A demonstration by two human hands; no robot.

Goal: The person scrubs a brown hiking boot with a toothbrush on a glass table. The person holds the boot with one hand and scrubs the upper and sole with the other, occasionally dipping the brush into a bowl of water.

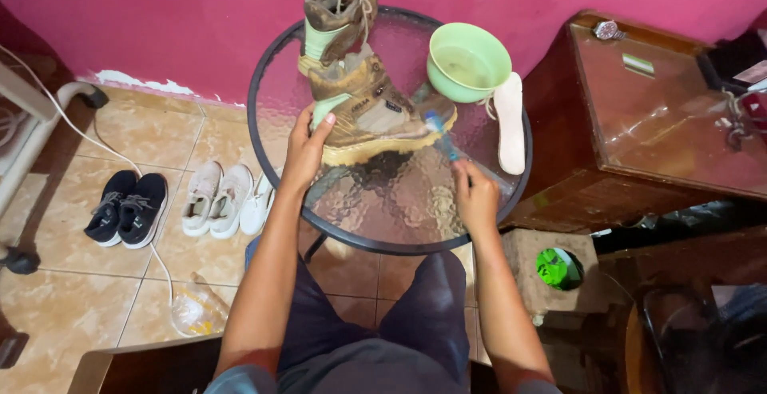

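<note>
Mid-scrub, seemingly: muddy tan boot (375,118) at table centre, still dirty. Left hand (306,150) clasping its heel at nine o'clock; right hand (474,194) gripping toothbrush (442,137) against toe at three. Second boot (335,14) at twelve, uncleaned. Green bowl (468,62) at one o'clock.

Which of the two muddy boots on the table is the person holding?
The nearer tan boot, lying flat on the glass table. The left hand grips its heel and the right hand brushes its toe. The other boot stands untouched behind it.
</note>
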